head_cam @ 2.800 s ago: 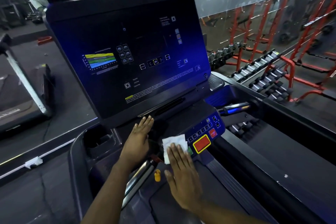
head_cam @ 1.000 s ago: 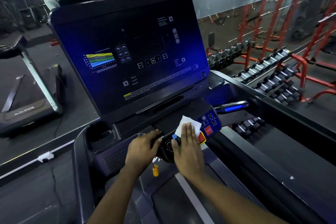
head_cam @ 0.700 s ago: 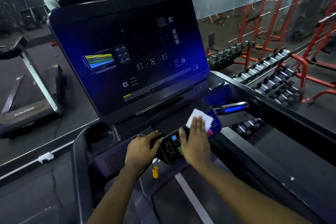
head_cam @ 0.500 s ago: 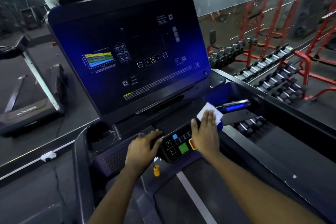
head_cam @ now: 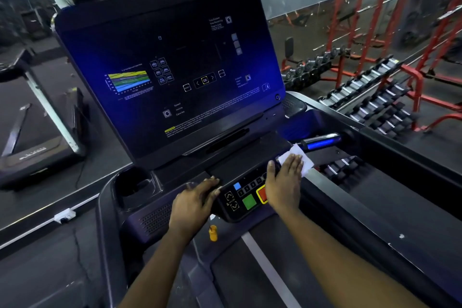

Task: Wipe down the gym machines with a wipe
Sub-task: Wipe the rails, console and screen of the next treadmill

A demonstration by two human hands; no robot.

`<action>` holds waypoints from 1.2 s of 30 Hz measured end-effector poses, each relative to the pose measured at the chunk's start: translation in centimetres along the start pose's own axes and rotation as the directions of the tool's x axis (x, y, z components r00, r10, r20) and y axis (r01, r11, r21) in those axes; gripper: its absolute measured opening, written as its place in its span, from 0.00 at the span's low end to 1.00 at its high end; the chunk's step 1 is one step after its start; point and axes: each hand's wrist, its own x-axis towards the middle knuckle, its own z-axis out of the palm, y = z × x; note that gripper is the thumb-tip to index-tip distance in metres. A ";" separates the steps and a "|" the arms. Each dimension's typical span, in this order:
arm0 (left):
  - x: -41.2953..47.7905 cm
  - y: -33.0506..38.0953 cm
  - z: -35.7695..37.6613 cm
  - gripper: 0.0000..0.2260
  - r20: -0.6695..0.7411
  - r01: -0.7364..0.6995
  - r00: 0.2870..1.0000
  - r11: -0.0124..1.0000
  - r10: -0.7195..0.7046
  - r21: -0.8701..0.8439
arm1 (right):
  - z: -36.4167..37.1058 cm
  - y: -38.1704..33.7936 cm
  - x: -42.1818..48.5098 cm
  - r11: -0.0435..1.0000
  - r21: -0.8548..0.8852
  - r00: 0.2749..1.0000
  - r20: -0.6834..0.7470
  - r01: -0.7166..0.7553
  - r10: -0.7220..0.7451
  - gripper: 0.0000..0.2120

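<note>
Partway, flat right hand presses wipe on right end of treadmill keypad, left hand resting open; screen probably pending.

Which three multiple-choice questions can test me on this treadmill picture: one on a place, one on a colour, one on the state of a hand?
1. Where does the wipe lie?
A. on the big screen
B. at the right end of the button panel, under the right hand
C. in the cup holder

2. What colour is the square button beside the red button?
A. white
B. green
C. purple

3. How does the right hand meet the wipe?
A. curled into a fist beside it
B. pinching it up in the air
C. flat, fingers straight, pressing it down

Answers:
1 B: the white sheet shows around that hand, next to the blue-lit handle.
2 B: the square is plainly green.
3 C: the palm and straight fingers lie flat on the sheet.
</note>
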 end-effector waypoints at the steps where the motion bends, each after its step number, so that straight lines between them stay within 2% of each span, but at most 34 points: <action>1: 0.0 -0.1 0.1 0.20 -0.002 0.003 1.000 1.000 -0.003 -0.007 | 0.2 0.2 -1.1 1.000 -0.006 1.000 0.010 0.014 -0.014 0.38; 5: -0.1 -0.5 0.4 0.21 -0.009 -0.002 1.000 1.000 0.002 -0.024 | 0.1 2.2 -3.2 0.999 -0.009 0.996 0.078 0.051 -0.050 0.38; 9: -0.1 -0.5 0.4 0.21 -0.017 -0.009 1.000 0.999 0.009 -0.037 | 0.1 0.3 -0.2 0.991 0.095 0.995 0.022 -0.098 0.097 0.39; 11: -0.2 -0.4 0.5 0.21 -0.023 -0.001 1.000 0.999 0.000 -0.045 | 0.9 -0.4 -2.2 0.997 0.074 0.999 0.008 -0.038 0.037 0.41; 13: -0.4 -0.4 0.6 0.18 -0.021 0.011 1.000 0.998 -0.012 -0.059 | 1.3 0.2 -5.3 0.994 0.030 0.993 0.049 0.107 -0.109 0.43; 15: -0.5 -0.8 0.8 0.16 0.001 0.017 1.000 0.998 -0.016 -0.055 | 0.8 0.9 -5.2 0.991 0.028 0.987 0.083 0.134 -0.136 0.42; 19: -1.3 -1.7 1.2 0.21 0.105 -0.022 0.994 0.994 0.034 -0.106 | -0.7 -0.8 -1.1 0.995 0.083 0.996 0.079 -0.055 0.049 0.39; 20: -1.5 -1.8 1.1 0.23 0.135 -0.040 0.989 0.989 0.059 -0.142 | -0.5 -1.6 -1.5 0.998 0.061 0.997 0.081 -0.022 0.017 0.41; 22: -1.9 -1.8 0.9 0.26 0.181 -0.073 0.977 0.978 0.110 -0.198 | 0.7 -2.0 -4.4 0.987 -0.047 0.985 0.082 0.157 -0.152 0.44; 24: -2.4 -1.6 1.0 0.27 0.172 -0.085 0.977 0.974 0.122 -0.209 | 1.5 -0.8 -7.6 0.930 -0.144 0.939 0.125 0.338 -0.322 0.47; 25: -2.8 -1.5 1.1 0.27 0.144 -0.081 0.983 0.976 0.111 -0.201 | 1.7 0.0 -7.9 0.909 -0.182 0.924 0.146 0.376 -0.353 0.47; 26: -3.2 -1.5 1.1 0.26 0.103 -0.063 0.991 0.981 0.083 -0.185 | 1.7 0.2 -7.5 0.908 -0.197 0.927 0.153 0.369 -0.344 0.45; 29: -4.6 -2.0 1.1 0.21 -0.015 0.022 1.000 0.988 -0.025 -0.150 | 1.7 -1.5 -6.0 0.977 -0.129 0.983 0.097 0.168 -0.156 0.40; 30: -4.9 -2.1 1.1 0.20 -0.023 0.042 0.999 0.988 -0.046 -0.149 | 2.1 -2.3 -6.8 0.977 -0.111 0.982 0.080 0.181 -0.172 0.40; 31: -5.1 -2.1 1.1 0.18 -0.022 0.053 0.998 0.987 -0.057 -0.153 | 2.7 -2.5 -8.4 0.960 -0.105 0.965 0.066 0.259 -0.254 0.41; 33: -5.2 -2.1 1.1 0.15 -0.025 0.052 0.998 0.983 -0.057 -0.176 | 3.9 -1.3 -12.1 0.884 -0.099 0.888 0.121 0.456 -0.444 0.40; 34: -5.2 -2.0 1.1 0.13 -0.030 0.043 0.998 0.982 -0.049 -0.184 | 4.1 -0.2 -13.3 0.853 -0.105 0.856 0.160 0.511 -0.492 0.39; 35: -5.1 -2.0 1.1 0.10 -0.034 0.032 0.999 0.982 -0.039 -0.184 | 4.1 0.5 -13.2 0.842 -0.118 0.846 0.173 0.527 -0.505 0.38; 36: -5.1 -2.1 1.3 0.08 -0.036 0.023 0.999 0.984 -0.030 -0.178 | 4.4 0.6 -12.7 0.859 -0.124 0.865 0.148 0.497 -0.479 0.37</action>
